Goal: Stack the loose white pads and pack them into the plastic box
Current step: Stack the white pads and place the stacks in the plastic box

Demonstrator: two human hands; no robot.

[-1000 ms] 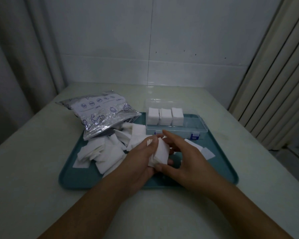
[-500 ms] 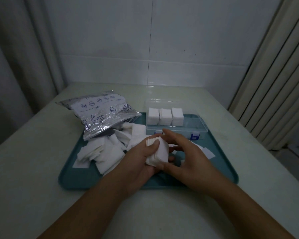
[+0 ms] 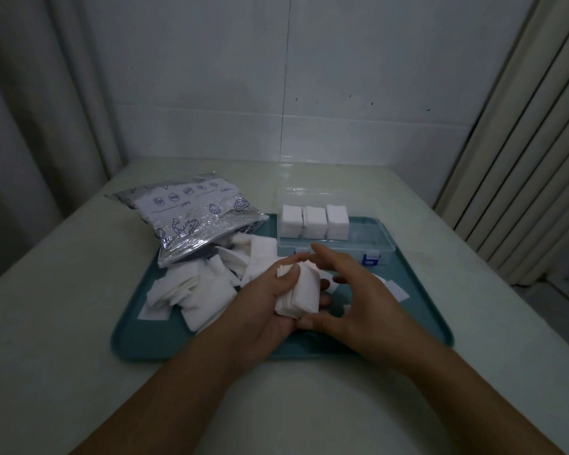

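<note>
One tray (image 3: 138, 336), one plastic box (image 3: 372, 244), one foil bag (image 3: 191, 221), two hands (image 3: 309, 310).

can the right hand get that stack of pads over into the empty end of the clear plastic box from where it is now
Probably yes. The right hand sits just in front of the clear plastic box, whose lid is open and right end bare beside three packed stacks. But the left hand grips the stack of pads.
</note>
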